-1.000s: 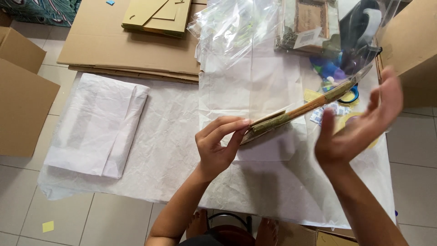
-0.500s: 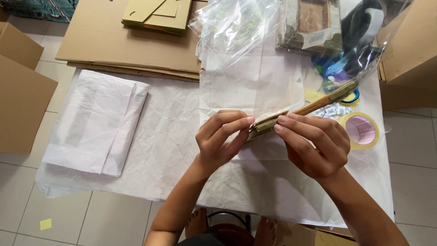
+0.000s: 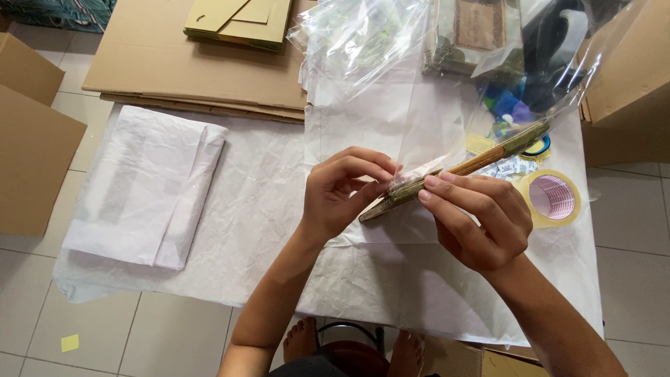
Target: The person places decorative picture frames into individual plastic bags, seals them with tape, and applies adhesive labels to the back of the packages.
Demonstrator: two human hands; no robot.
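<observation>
The frame (image 3: 453, 171) sits edge-on between both hands over the paper (image 3: 265, 209), half inside a clear bag (image 3: 419, 132). It looks light and stiff, the film slippery, so the near rim seems the best hold. The left hand (image 3: 342, 192) and right hand (image 3: 478, 220) both pinch that rim. One frame, one bag; one tape roll (image 3: 551, 197) just beyond the right hand.

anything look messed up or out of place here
Nothing stands out. Both hands, left and right, hold a flat wooden frame edge-on, partly inside a clear plastic bag; the tape roll lies flat.
</observation>
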